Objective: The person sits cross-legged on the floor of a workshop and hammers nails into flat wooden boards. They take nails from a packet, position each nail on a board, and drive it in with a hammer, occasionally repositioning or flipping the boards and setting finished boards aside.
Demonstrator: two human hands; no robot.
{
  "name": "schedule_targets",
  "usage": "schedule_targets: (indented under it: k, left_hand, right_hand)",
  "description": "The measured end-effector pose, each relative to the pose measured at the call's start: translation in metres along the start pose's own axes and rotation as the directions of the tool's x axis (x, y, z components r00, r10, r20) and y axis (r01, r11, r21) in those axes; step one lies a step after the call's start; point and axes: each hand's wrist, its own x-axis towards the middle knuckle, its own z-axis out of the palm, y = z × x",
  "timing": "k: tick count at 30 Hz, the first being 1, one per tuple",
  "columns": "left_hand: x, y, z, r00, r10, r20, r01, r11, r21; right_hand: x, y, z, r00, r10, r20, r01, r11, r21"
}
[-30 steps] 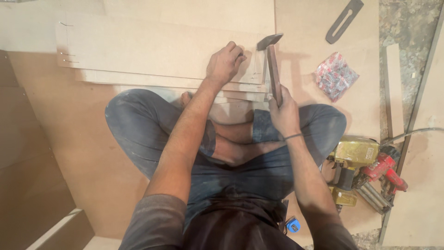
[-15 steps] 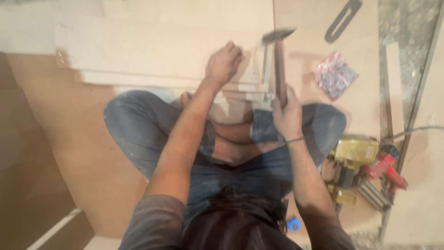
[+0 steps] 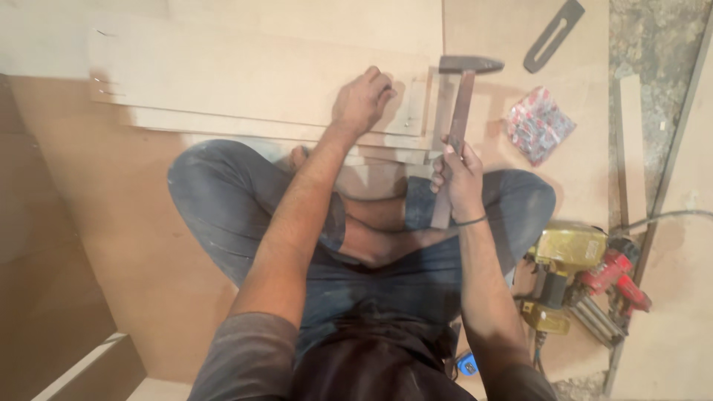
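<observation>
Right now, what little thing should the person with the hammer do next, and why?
Probably bring the hammer down beside the left hand. The right hand holds it by the handle with its head raised above the end of the board, while the left hand presses on that board near the same end, fingers pinched as if steadying something too small to see.

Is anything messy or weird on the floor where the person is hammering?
Nothing looks broken or spilled. The right hand holds a hammer up, the left hand rests on the boards. Power tools lie loosely beside the knee.
</observation>
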Motion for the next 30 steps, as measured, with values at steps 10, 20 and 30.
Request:
schedule_targets:
  k: [10, 20, 30]
  left_hand:
    - [0.002, 0.001, 0.0, 1.0, 0.0, 0.015, -0.001, 0.998, 0.055]
    - [0.002, 0.0, 0.001, 1.0, -0.004, 0.024, 0.003, 0.999, 0.044]
    - [0.002, 0.0, 0.0, 0.999, -0.013, 0.03, 0.011, 0.999, 0.045]
  right_hand:
    - [0.009, 0.022, -0.001, 0.995, 0.102, -0.017, -0.098, 0.981, 0.168]
    - [0.009, 0.026, 0.004, 0.994, 0.111, -0.005, -0.11, 0.987, 0.116]
    - [0.009, 0.034, -0.003, 0.996, 0.085, -0.02, -0.081, 0.986, 0.148]
